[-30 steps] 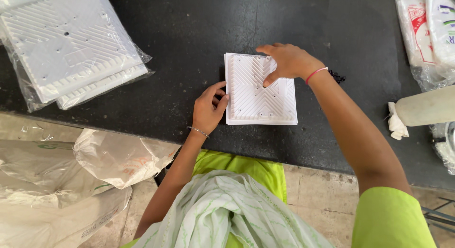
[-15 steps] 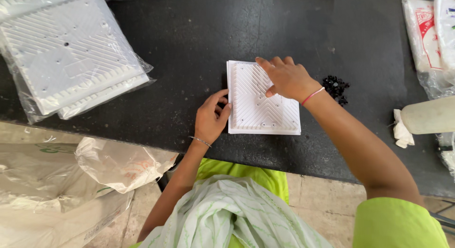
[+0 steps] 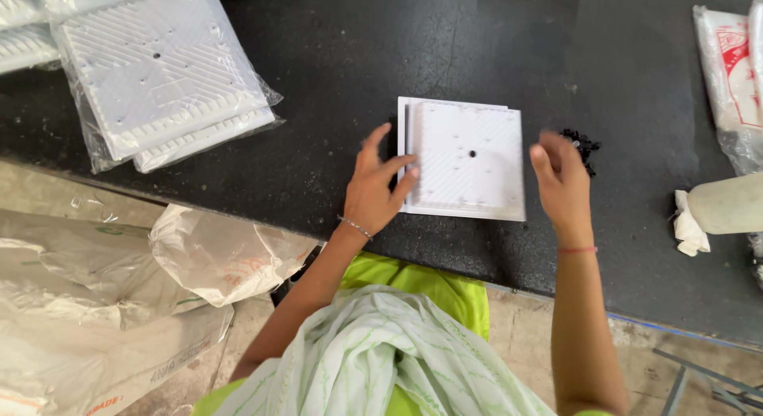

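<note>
At the middle of the black table (image 3: pixel 238 185), two white square ribbed plates (image 3: pixel 469 158) are stacked flat, slightly offset. The stack's left edge is touched by the fingertips of the left hand (image 3: pixel 377 185), which is spread open. The right hand (image 3: pixel 560 181) is held open just beside the right edge, gripping nothing. Small black parts (image 3: pixel 584 142) lie behind it. Bagged white plates (image 3: pixel 159 74) rest far left.

- A black table (image 3: pixel 318 66) fills the upper frame.
- White square plates (image 3: pixel 465 158) lie at centre.
- Bagged white plates (image 3: pixel 159 74) lie at upper left.
- Small black bits (image 3: pixel 584 142) sit right of centre.
- White packets (image 3: pixel 727 74) and a crumpled white rag (image 3: pixel 690 225) lie at right.
</note>
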Tool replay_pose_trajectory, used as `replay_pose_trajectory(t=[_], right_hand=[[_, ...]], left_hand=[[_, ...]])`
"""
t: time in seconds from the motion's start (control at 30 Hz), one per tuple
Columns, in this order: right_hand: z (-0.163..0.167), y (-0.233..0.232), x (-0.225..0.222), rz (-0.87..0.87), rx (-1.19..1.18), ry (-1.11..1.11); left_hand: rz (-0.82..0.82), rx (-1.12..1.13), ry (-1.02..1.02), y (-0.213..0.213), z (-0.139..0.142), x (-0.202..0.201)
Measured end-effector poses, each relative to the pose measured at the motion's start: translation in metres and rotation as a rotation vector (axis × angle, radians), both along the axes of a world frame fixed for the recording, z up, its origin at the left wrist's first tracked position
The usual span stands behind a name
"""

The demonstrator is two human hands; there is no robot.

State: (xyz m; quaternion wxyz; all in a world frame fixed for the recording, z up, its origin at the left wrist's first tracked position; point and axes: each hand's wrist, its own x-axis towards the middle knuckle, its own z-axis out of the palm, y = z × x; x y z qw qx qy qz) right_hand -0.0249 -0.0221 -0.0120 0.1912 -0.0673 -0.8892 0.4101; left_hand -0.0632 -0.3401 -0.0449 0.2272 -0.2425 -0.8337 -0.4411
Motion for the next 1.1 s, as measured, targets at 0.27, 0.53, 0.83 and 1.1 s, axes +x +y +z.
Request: replay_pose_trajectory(t=[0.27, 0.53, 0.83, 1.1], right_hand=[[-0.048, 0.038, 0.05, -0.147, -0.502, -0.259], [-0.027, 0.021, 0.065, -0.056, -0.645, -0.144], [0.04, -0.014, 0.047, 0.041, -0.517, 0.282], [0.075, -0.054, 0.034, 0.267, -0.52, 0.463]], left_hand=[[0.035, -0.096, -0.177, 0.042, 0.008, 0.036], [-0.066, -0.046, -0.506, 0.072, -0.002, 0.048], [-0.173, 0.469, -0.698, 0.079, 0.033, 0.022], [-0.558, 1.049, -0.694, 0.068, 0.029, 0.014]])
